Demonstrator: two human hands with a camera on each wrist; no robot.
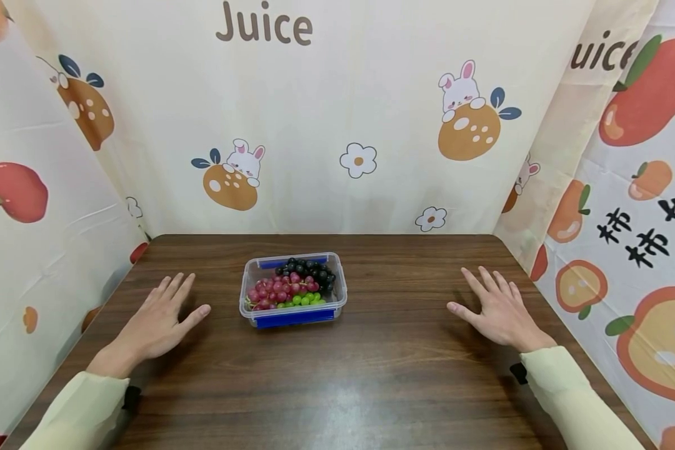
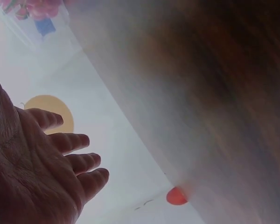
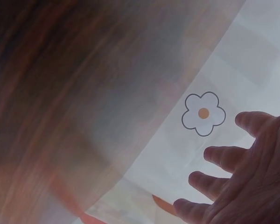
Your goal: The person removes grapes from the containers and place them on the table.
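A clear plastic box (image 1: 339, 294) with blue clips stands left of the table's middle, with no lid over its top. Inside lie black grapes (image 1: 309, 270), red grapes (image 1: 278, 289) and green grapes (image 1: 304, 300). To the left of the box is my left hand (image 1: 156, 319), fingers extended and thumb apart, holding nothing. My right hand (image 1: 497, 312) is spread over the table's right side, well away from the box, and also holds nothing. In the left wrist view, part of the box with red grapes (image 2: 43, 9) shows at the top left corner.
The brown wood-grain table (image 1: 337, 375) reaches back to a printed cloth (image 1: 315, 112) hanging behind it. More printed cloth hangs along the left and right sides. Dark wrist straps show below both sleeves.
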